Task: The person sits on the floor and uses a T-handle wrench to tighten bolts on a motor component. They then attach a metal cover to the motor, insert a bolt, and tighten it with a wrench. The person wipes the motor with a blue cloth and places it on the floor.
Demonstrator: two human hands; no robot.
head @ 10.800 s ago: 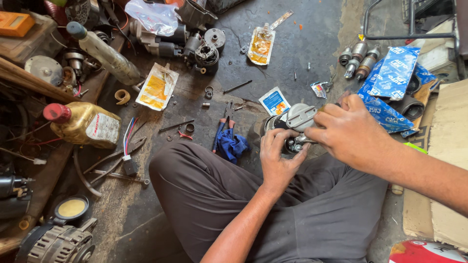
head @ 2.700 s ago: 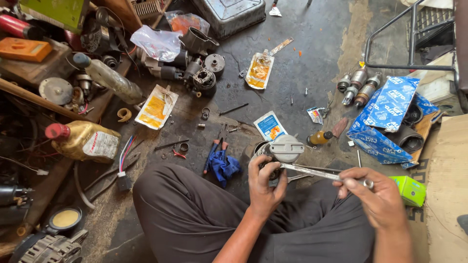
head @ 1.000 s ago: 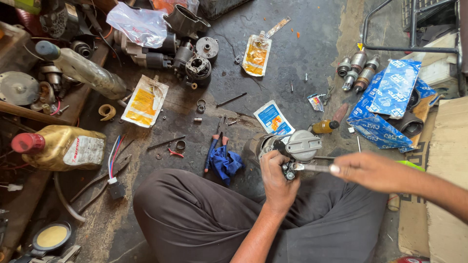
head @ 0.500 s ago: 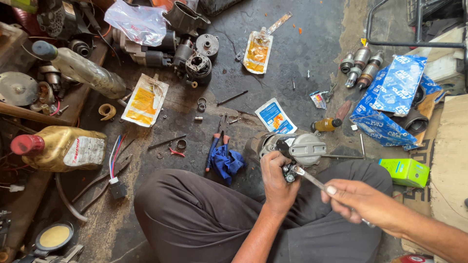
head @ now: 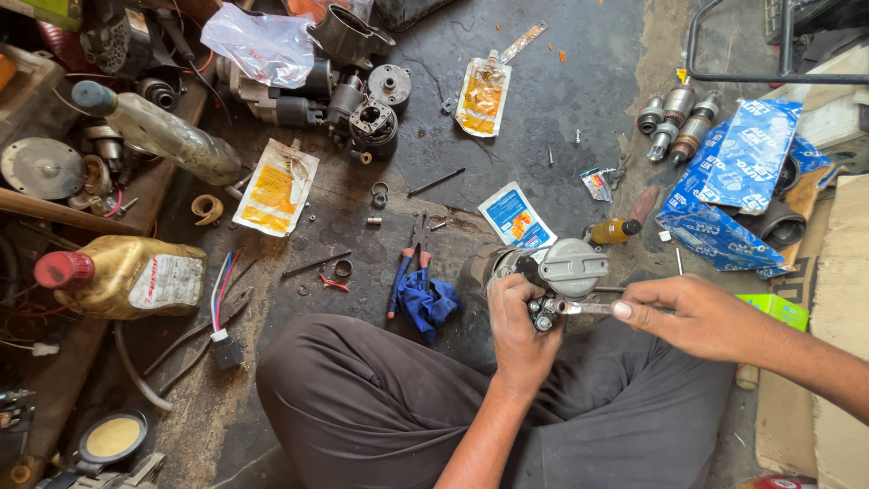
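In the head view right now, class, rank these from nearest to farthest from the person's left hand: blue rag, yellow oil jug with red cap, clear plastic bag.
1. The blue rag, on the floor just left of the left hand.
2. The clear plastic bag, far up at the top left.
3. The yellow oil jug, out at the left edge.

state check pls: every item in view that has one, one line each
left hand: gripping the grey motor part
right hand: holding a metal tool to the part
grey motor part: held above the lap
oil bottle: lying on its side, red cap on
pliers: lying closed on the floor
yellow sachets: flat, torn open
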